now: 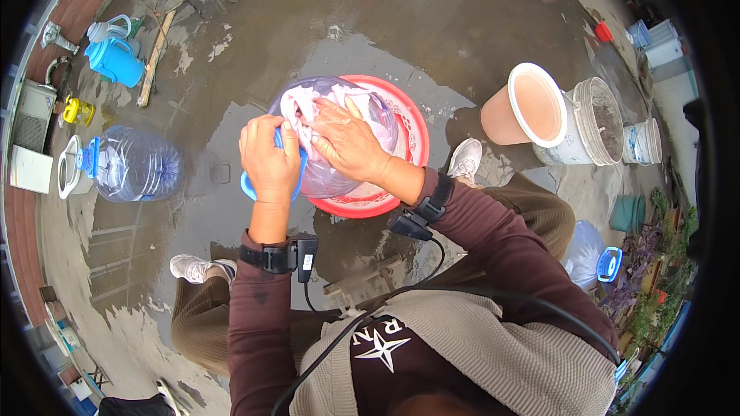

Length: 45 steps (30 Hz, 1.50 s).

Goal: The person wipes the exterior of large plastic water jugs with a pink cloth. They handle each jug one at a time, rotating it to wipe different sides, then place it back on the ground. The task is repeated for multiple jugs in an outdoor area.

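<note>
A large translucent plastic water jug (329, 179) with a blue handle (247, 186) lies on its side over a red patterned plastic basin (419, 127). Wet pink cloth (298, 105) is bunched on the jug's upper side. My left hand (267, 156) grips the blue handle end, its thumb against the edge of the cloth. Spread over the cloth is my right hand (352, 141), with some fingertips sunk in the folds and hidden. Part of the basin is covered by the jug.
On the left stand a clear water jug (139, 163) and a blue thermos jug (115, 62). A pink bucket (500, 112) and a dirty white bucket (578, 141) stand to the right. Another jug (581, 254) is beside my right knee. The concrete floor (231, 138) is wet.
</note>
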{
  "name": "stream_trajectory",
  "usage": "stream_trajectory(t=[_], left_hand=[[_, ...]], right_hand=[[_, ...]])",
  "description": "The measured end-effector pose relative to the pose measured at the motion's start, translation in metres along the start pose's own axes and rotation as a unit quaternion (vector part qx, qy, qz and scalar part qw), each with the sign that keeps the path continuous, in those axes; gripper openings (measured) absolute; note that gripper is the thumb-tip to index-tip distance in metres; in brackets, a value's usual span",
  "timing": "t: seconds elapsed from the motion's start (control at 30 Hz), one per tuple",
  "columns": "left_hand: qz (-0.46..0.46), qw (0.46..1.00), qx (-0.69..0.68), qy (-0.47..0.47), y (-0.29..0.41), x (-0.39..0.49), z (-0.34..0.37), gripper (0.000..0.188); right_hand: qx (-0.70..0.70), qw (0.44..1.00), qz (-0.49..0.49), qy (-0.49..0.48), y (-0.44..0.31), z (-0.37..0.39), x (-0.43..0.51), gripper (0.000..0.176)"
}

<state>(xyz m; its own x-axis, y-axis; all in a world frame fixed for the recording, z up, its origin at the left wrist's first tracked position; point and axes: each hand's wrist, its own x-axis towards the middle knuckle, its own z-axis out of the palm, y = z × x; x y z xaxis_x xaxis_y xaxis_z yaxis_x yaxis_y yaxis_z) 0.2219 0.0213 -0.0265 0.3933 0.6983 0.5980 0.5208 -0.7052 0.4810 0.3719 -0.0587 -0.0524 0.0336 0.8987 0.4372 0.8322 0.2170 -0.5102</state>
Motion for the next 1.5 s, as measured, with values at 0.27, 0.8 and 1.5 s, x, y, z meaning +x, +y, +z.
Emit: stream_trajectory(t=[0.27, 0.8, 1.5], left_hand=[[0.056, 0.997, -0.032, -0.039, 0.016, -0.018, -0.016, 0.021], [-0.222, 0.937, -0.012, -0.270, -0.001, -0.032, -0.096, 0.055], [-0.047, 0.944, 0.043, -0.323, 0.050, -0.007, -0.063, 0.047]], right_hand=[[0.116, 0.931, 0.118, -0.327, 0.052, 0.006, 0.114, 0.037], [0.008, 0.956, 0.292, -0.031, 0.260, 0.092, -0.148, 0.034], [0.395, 0.828, 0.393, 0.063, 0.082, -0.029, -0.048, 0.033]])
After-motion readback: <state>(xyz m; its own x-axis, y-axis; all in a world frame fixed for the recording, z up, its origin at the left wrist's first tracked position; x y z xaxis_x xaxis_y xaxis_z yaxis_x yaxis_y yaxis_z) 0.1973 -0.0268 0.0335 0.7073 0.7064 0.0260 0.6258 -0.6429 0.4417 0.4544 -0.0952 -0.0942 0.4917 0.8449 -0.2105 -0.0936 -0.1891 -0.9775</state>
